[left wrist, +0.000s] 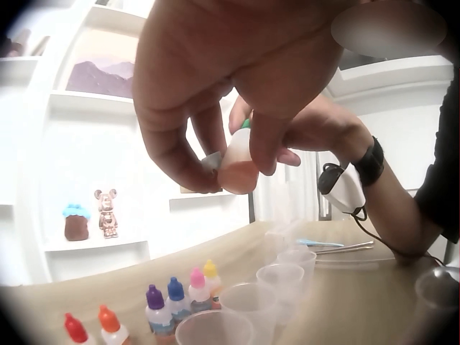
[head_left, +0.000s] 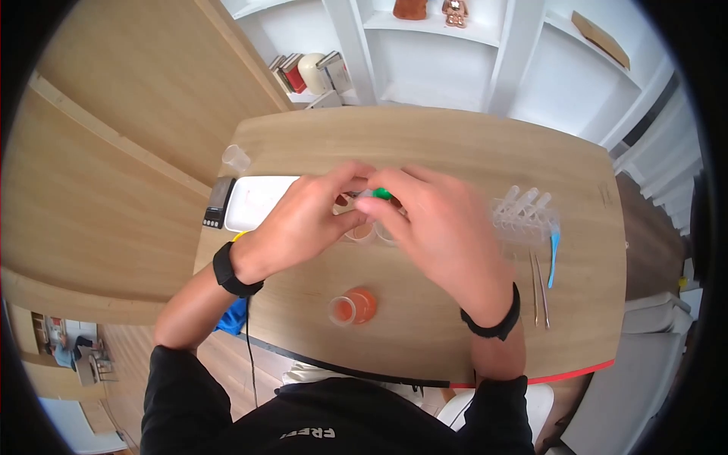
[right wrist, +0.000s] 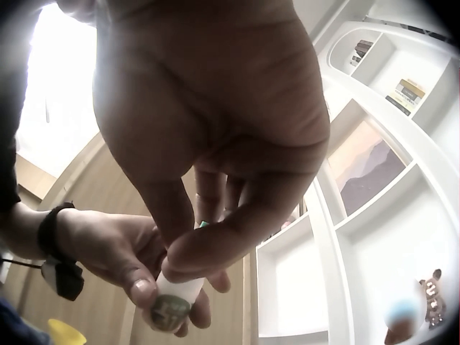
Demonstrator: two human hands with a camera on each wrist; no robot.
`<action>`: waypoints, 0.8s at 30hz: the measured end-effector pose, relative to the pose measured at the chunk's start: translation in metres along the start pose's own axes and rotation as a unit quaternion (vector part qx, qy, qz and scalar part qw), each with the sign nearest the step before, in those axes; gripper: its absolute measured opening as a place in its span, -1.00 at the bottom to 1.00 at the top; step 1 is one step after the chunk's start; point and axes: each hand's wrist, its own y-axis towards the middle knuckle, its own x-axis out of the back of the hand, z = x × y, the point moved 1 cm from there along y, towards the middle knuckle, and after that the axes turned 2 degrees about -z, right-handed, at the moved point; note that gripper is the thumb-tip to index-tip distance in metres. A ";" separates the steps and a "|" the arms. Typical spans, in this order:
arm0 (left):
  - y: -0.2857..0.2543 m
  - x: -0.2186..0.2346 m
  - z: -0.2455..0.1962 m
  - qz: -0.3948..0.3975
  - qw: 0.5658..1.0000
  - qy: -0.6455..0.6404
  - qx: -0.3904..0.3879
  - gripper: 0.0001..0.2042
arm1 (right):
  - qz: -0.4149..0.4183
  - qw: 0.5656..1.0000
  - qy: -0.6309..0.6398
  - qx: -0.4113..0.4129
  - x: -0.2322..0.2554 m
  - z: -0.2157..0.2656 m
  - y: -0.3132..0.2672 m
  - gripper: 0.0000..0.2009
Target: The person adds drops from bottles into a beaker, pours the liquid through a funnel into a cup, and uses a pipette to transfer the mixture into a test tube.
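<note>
Between both hands, above the table, is a small dropper bottle (left wrist: 237, 172) with a green cap (head_left: 381, 193). My left hand (head_left: 292, 224) grips the bottle's body with thumb and fingers. At the top, my right hand (head_left: 444, 227) pinches the cap with thumb and fingertips. A dark green label (right wrist: 171, 313) shows on the bottle in the right wrist view. Below the hands stand several clear plastic cups (left wrist: 280, 280), partly hidden in the head view. Beside them are capped dropper bottles, among them a purple-capped one (left wrist: 156, 313) and a red-capped one (left wrist: 76, 329).
A flask of orange liquid (head_left: 364, 303) stands nearer my body. On the right are a clear rack (head_left: 523, 220) with tubes, a blue spatula (head_left: 554, 258) and thin metal rods (head_left: 540, 292). A white tray (head_left: 246, 205), a black scale (head_left: 218, 203) and a clear cup (head_left: 236, 158) are left.
</note>
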 end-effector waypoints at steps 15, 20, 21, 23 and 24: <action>0.001 -0.004 0.025 0.064 0.991 -0.099 0.059 -0.67 | -0.029 0.993 0.103 0.057 0.005 -0.018 -0.001 -0.86; -0.002 -0.007 0.017 0.088 0.995 0.012 0.037 -0.62 | -0.080 0.994 0.047 0.049 0.019 -0.016 0.000 -0.85; 0.001 -0.007 0.018 0.095 0.994 0.048 0.027 -0.60 | -0.091 0.994 0.037 0.053 0.020 -0.016 0.001 -0.85; 0.002 -0.008 0.022 0.104 0.989 0.101 0.010 -0.57 | -0.096 0.993 0.025 0.061 0.020 -0.018 0.002 -0.85; 0.002 -0.011 0.028 0.107 0.987 0.117 0.004 -0.56 | -0.099 0.993 0.018 0.065 0.020 -0.019 0.002 -0.85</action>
